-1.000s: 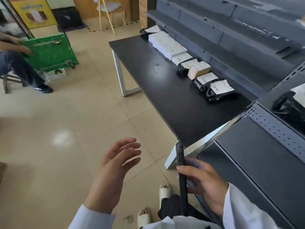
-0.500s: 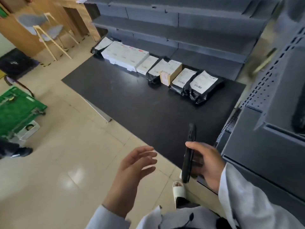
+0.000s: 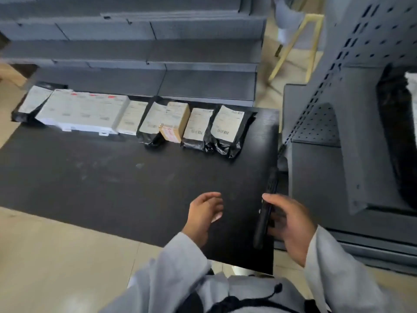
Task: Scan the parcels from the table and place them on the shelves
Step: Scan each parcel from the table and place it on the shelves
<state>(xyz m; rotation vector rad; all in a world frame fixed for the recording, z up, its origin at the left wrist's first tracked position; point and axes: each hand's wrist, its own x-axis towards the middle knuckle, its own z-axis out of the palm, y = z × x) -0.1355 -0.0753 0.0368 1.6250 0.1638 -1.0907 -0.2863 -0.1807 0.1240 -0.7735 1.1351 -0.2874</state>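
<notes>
Turned from floor to face worktop [image 3: 135, 188]. Right grip [image 3: 291, 224] pinching scanner [image 3: 265, 213], left grip [image 3: 204, 213] loose, empty. Parcels [image 3: 228, 129] now within reach; next scan.

Glossy beige floor tiles [image 3: 45, 256] reflect soft light. A pale wooden chair [image 3: 295, 41] stands on them between the two grey metal racks, at the top right.
</notes>
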